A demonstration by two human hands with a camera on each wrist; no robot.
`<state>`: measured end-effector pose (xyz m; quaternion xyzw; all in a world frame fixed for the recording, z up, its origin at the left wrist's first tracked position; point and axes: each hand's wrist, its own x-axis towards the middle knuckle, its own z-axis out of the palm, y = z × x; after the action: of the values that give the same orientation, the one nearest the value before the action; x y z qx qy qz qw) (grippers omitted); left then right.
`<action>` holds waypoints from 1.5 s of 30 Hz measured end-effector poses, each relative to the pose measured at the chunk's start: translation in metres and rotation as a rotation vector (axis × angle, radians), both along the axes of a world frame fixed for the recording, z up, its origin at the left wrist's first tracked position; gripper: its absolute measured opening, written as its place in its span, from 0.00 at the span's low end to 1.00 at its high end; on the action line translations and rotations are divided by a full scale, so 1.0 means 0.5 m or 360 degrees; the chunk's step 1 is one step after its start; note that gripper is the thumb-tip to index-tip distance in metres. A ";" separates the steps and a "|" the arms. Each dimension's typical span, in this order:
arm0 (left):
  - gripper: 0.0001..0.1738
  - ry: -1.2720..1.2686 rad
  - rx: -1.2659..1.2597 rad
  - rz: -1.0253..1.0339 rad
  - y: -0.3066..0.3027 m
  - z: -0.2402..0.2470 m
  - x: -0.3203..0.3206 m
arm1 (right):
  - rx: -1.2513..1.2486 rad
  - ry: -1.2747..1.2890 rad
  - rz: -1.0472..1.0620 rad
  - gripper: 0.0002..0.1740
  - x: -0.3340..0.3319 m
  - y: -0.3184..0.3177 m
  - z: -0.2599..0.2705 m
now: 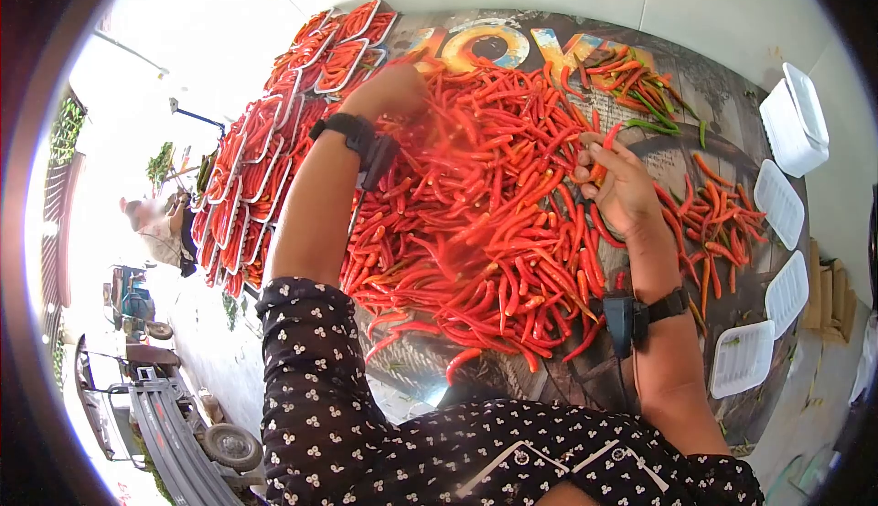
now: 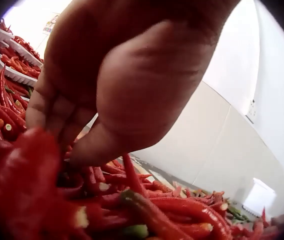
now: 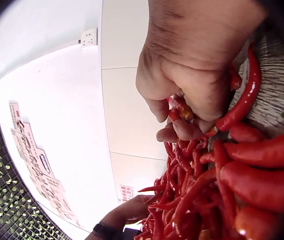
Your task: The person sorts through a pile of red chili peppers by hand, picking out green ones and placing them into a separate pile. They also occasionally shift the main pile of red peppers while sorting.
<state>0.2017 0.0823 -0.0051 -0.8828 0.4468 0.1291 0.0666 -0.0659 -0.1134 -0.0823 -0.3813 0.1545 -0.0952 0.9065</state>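
Observation:
A broad heap of red chili peppers (image 1: 512, 195) covers the middle of the table. My left hand (image 1: 398, 92) is at its far left part, bent down from the wrist. In the left wrist view its thumb and fingers (image 2: 57, 120) come together on a red chili pepper among the heap, with the fingertips partly hidden. My right hand (image 1: 626, 186) is raised over the heap's right side. Its curled fingers and thumb hold red chili peppers (image 3: 181, 109), whose stem ends show between them in the right wrist view.
Filled white trays (image 1: 340, 67) of chilies are stacked along the left. Green and orange chilies (image 1: 636, 90) lie at the back right, a smaller red pile (image 1: 718, 231) at right. Empty white trays (image 1: 743, 360) line the right edge, with a tray stack (image 1: 794, 122) behind.

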 end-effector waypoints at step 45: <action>0.23 0.0141 -0.0621 0.0474 0.170 0.078 -0.141 | 0.0026 -0.0069 0.0043 0.09 0.001 -0.002 -0.003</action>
<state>0.1314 0.1672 0.0336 -0.9285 0.3306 0.0873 -0.1445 -0.0651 -0.1144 -0.0837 -0.3739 0.1304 -0.0899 0.9138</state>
